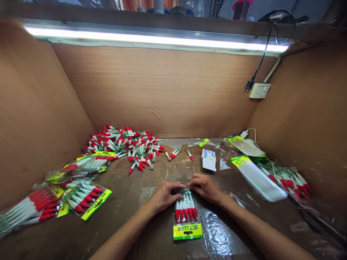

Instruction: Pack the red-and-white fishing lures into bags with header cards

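Note:
A clear plastic bag of red-and-white fishing lures lies flat in front of me. Its yellow-green "BCT LURE" header points toward me, and several lures sit side by side inside it. At the bag's far end, my left hand grips the left corner between thumb and fingers. My right hand pinches the same far edge at the right, close to the left fingertips. The fingers partly cover the metal hook ends of the lures and the bag's edge.
Loose lures are heaped at the back left. Filled lure bags overlap at the left. Flat unfilled bags lie at the right beside more lures. A handwritten white card stands mid-table. A plug hangs by the socket.

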`<state>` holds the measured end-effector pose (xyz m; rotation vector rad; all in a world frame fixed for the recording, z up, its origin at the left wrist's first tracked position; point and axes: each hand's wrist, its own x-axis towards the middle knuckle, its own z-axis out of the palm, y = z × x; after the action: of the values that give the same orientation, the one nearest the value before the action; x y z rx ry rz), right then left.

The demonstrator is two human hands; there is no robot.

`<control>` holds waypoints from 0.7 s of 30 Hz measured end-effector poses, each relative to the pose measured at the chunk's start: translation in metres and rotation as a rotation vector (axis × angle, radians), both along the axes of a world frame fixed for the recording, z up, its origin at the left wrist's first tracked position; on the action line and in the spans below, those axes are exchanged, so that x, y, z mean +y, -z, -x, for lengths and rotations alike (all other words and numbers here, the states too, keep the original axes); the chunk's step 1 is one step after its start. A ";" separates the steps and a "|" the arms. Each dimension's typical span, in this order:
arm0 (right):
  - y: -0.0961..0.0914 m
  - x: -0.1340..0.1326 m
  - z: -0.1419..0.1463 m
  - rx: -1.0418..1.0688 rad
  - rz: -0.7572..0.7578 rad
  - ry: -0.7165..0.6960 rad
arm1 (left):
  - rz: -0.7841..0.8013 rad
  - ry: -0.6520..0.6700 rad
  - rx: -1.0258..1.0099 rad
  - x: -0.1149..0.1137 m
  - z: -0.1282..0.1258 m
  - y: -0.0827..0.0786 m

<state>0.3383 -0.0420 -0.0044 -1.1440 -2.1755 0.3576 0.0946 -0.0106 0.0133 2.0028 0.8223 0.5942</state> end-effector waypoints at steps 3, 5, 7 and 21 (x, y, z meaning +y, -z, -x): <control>0.001 -0.006 -0.002 -0.158 -0.140 -0.015 | -0.145 0.044 0.036 -0.003 0.005 0.009; 0.000 -0.011 -0.005 -0.277 -0.259 -0.069 | -0.234 0.106 0.047 -0.004 0.009 0.013; -0.004 -0.016 -0.010 -0.386 -0.361 -0.139 | -0.310 0.153 0.082 -0.005 0.014 0.013; -0.009 -0.053 -0.050 -0.474 -0.261 -0.176 | -0.524 0.106 0.420 -0.009 0.033 -0.009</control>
<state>0.3881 -0.0952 0.0049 -0.9623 -2.6464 -0.1420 0.0621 -0.0192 0.0222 2.6935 0.8552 0.3502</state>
